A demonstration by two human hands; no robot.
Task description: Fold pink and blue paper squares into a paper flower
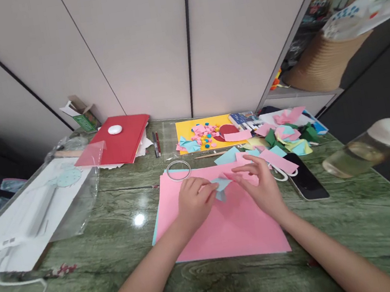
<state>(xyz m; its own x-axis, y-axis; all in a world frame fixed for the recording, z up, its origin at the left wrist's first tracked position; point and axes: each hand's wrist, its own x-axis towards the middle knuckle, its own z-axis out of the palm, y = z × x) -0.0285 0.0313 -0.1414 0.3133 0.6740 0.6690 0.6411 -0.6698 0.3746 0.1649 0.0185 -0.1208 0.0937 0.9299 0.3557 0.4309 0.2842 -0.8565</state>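
My left hand (196, 202) pinches a small folded piece of light blue paper (221, 186) between thumb and fingertips. From the other side, my right hand (261, 187) is closed at thumb and forefinger on the paper's right end, its other fingers raised. A bit of pink shows by the right fingertips; I cannot tell whether it is paper. Beneath both hands lie large pink sheets (227, 234), with a light blue sheet showing along the left edge. A clear ring (178, 170), perhaps a tape roll, sits on the sheets' upper left corner.
Behind are a yellow sheet (183, 130) with small coloured balls, and cut and crumpled paper (286, 136). White-handled scissors (279, 172), a phone (307, 177) and a white-lidded bottle (362, 154) are at right. A red folder (123, 140) and plastic sleeve (74, 204) lie left.
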